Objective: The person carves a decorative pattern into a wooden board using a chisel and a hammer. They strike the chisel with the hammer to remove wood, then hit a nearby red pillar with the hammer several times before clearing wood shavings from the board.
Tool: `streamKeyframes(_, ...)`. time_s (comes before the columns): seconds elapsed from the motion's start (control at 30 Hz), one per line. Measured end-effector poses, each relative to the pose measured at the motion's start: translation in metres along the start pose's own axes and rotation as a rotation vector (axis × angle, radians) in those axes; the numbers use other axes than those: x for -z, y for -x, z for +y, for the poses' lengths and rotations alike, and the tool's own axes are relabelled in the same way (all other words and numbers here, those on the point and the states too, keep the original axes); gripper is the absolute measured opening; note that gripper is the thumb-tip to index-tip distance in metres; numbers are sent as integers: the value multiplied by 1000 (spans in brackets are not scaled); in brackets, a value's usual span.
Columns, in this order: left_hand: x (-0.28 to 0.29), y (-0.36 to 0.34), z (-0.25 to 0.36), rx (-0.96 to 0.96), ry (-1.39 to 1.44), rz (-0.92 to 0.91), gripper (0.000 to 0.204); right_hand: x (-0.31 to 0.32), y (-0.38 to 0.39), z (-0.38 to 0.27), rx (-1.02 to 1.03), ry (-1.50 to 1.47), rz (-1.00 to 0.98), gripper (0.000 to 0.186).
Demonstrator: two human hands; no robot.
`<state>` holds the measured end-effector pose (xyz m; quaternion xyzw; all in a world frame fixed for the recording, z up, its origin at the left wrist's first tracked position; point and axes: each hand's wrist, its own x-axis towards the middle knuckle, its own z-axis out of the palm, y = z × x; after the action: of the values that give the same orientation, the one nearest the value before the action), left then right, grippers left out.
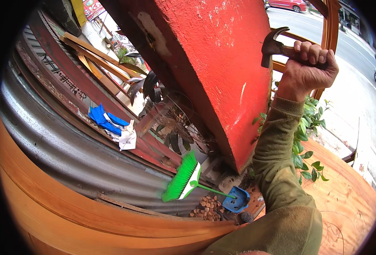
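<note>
My right hand (309,66) is raised at the upper right, fingers wrapped round the wooden handle of a claw hammer (272,47). The hammer's dark metal head points left, close in front of the edge of a red-painted pillar (215,55); I cannot tell whether it touches. My right arm, in an olive-green sleeve (277,157), reaches up from the lower edge. My left hand is out of view.
A green broom (183,178) and a blue dustpan (236,199) lie low in the middle, near small stones (209,208). Corrugated metal (81,140) and orange-brown wood panels (90,216) fill the left. Leafy plants (309,119), a wooden board (341,191) and a street are on the right.
</note>
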<state>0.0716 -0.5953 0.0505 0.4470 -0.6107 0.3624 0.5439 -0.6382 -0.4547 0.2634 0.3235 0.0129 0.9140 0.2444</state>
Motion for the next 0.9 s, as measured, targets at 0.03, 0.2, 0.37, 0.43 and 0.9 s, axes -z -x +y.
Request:
streamKeyframes(0.03, -6, 0, 4, 13, 18, 12, 62, -7, -14, 5, 39, -6, -35, 34)
streamKeyframes(0.2, -6, -2, 3, 5, -12, 12, 62, 10, -12, 100, -113, -22, 245, 34)
streamKeyframes(0.37, -2, -2, 0, 10, -16, 10, 62, 12, -11, 104, -106, -62, 203, 33)
streamKeyframes(0.43, 1, -3, 0, 10, -20, 14, 62, 16, -13, 95, -146, -64, 260, 32)
streamKeyframes(0.9, 72, -68, 56, 339, 247, -32, 58, 2, 73, -11, -859, -949, 240, 38)
